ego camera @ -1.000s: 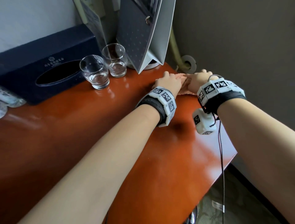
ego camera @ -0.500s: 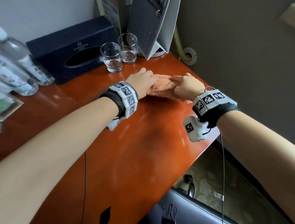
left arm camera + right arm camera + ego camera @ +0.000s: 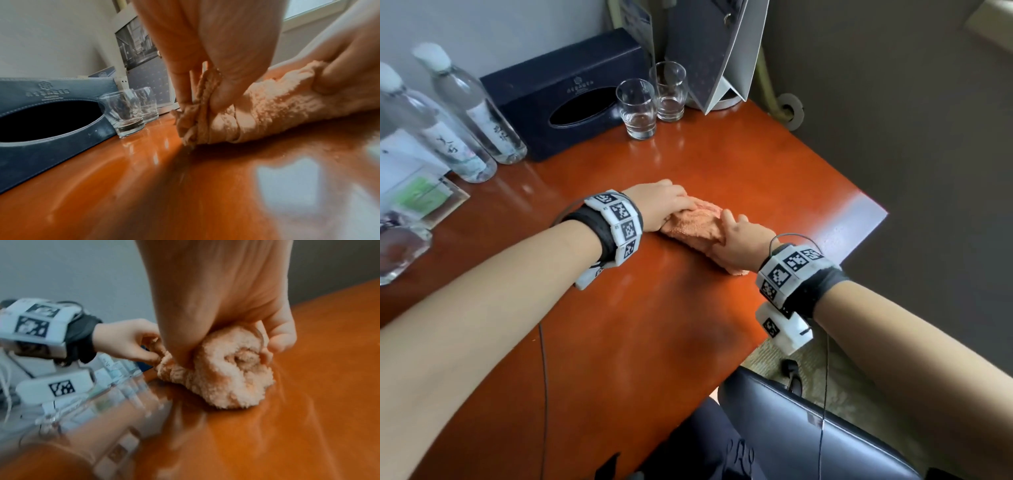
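Observation:
A rolled peach-coloured terry towel (image 3: 698, 224) lies on the glossy orange-brown table (image 3: 640, 325), roughly in its middle. My left hand (image 3: 659, 205) pinches the towel's left end (image 3: 197, 113) between thumb and fingers. My right hand (image 3: 743, 240) grips the other end (image 3: 232, 369), fingers and thumb curled round the roll, whose spiral shows in the right wrist view. Both hands hold the towel against the tabletop.
Two empty glasses (image 3: 638, 108) and a dark blue tissue box (image 3: 571, 92) stand at the back, beside a standing folder (image 3: 715, 51). Water bottles (image 3: 472, 106) and a clear stand (image 3: 421, 202) sit at the left. The table's right edge (image 3: 859, 240) is close; a dark chair (image 3: 808, 428) is below.
Both hands have drawn the towel from the far back corner towards the middle of the table, and it now lies as a longer roll between them.

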Motion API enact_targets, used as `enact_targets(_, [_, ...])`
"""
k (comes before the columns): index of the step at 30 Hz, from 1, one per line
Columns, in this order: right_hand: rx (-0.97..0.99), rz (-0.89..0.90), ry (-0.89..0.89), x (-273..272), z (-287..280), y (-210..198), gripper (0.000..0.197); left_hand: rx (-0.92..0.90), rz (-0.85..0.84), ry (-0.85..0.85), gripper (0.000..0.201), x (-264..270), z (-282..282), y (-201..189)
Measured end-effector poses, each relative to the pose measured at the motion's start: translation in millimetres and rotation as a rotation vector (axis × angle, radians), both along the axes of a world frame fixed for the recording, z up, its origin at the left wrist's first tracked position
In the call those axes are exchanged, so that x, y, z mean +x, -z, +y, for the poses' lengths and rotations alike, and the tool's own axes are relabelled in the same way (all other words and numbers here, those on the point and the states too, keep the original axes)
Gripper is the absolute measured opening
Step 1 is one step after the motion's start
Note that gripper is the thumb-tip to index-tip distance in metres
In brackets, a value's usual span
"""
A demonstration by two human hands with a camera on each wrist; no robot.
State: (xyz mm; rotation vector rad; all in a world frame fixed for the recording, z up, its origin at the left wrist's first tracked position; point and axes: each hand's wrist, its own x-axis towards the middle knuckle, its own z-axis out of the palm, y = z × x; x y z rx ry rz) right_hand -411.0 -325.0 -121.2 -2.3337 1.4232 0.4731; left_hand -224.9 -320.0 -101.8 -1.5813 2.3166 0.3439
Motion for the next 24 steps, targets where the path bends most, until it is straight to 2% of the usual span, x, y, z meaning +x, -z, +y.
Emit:
enact_targets(5, [-0.007, 0.15, -0.067, 1.1, -1.2, -2.0, 0.063, 0.011, -0.007, 0.039, 0.059, -6.8, -1.4, 0.7])
enact_targets(12, [-0.044, 0.259, -0.173, -20.1, 5.2, -17.6, 0.066, 0.005, -0.012, 0.037, 0.058, -29.4, 17.3, 1.5])
enact_targets(14, [0.008, 0.281, -0.191, -26.7, 3.2, -22.3, 0.065, 0.011, -0.024, 0.046, 0.059, -36.4, 25.3, 1.0])
enact_targets(17, [0.147, 0.346, -0.217, -36.8, -5.0, -29.8, 0.078, 0.002, -0.048, 0.069, 0.06, -51.0, 41.2, 0.2])
enact_targets(20, [0.176, 0.382, -0.233, -47.2, 0.0, -30.8, 0.079, -0.045, -0.045, 0.077, 0.053, -66.8, 60.1, 2.0])
enact_targets(24, [0.215, 0.393, -0.209, -58.2, 18.5, -25.7, 0.079, -0.017, 0.007, 0.076, 0.056, -77.8, 77.9, 6.3])
